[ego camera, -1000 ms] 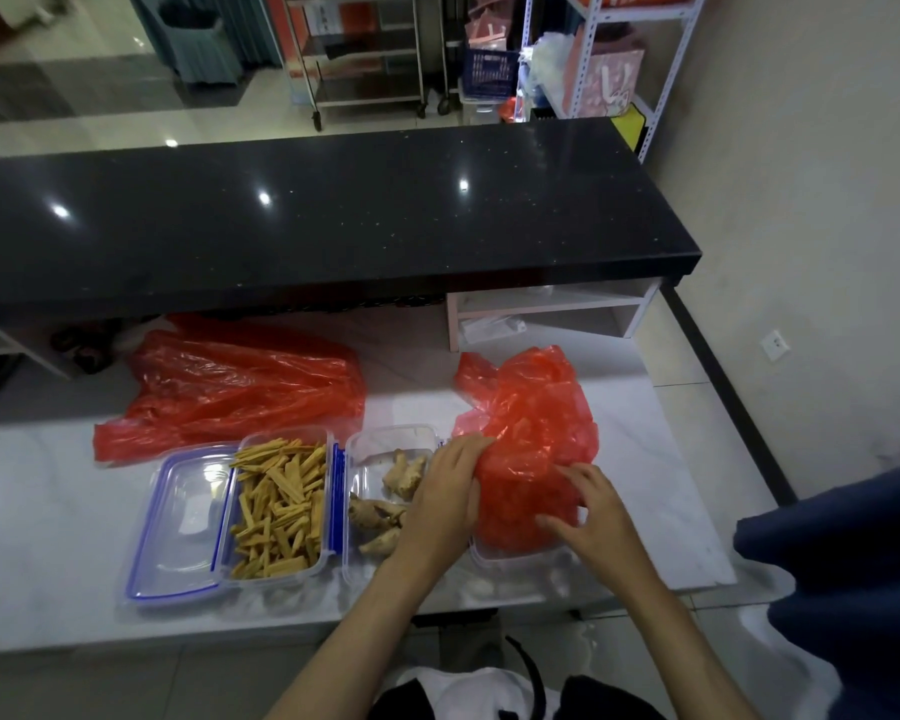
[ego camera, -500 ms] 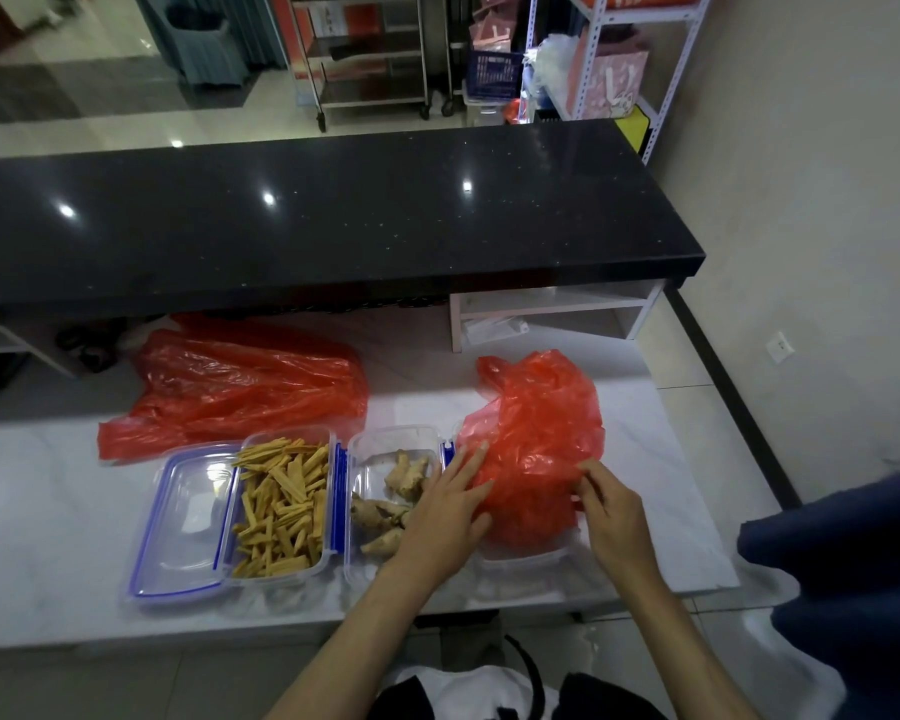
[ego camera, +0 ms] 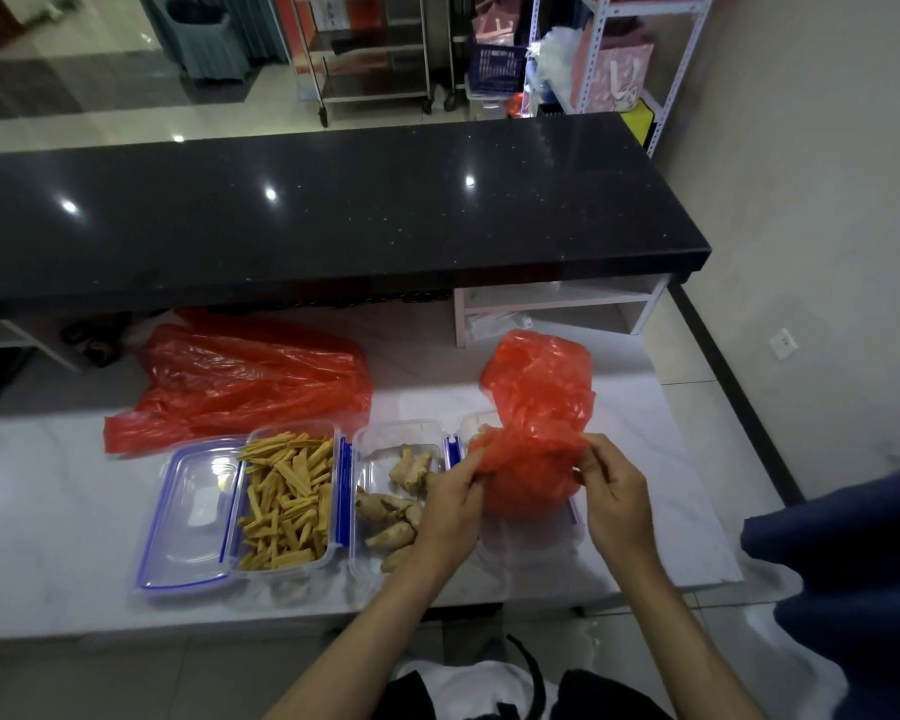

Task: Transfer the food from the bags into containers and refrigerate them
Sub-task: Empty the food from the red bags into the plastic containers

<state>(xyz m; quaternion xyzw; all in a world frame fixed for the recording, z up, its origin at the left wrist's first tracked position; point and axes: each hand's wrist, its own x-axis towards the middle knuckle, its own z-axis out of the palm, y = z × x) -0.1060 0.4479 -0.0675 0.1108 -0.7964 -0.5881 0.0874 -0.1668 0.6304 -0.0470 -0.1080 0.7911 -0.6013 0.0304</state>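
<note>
Red bag (ego camera: 539, 402) — contents hidden, both hands

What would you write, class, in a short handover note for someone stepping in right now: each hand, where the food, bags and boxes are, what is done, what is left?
Left hand: pinches the near left edge of the red bag.
Right hand: pinches the bag's right edge.
The bag sits over the lid side of the ginger box; its contents are hidden.
Done: yellow sticks fill the left box, lid open. Ginger pieces are in the middle box. A flat red bag lies behind on the white counter.
Left: empty the held bag, close the lids, refrigerate the boxes.
</note>
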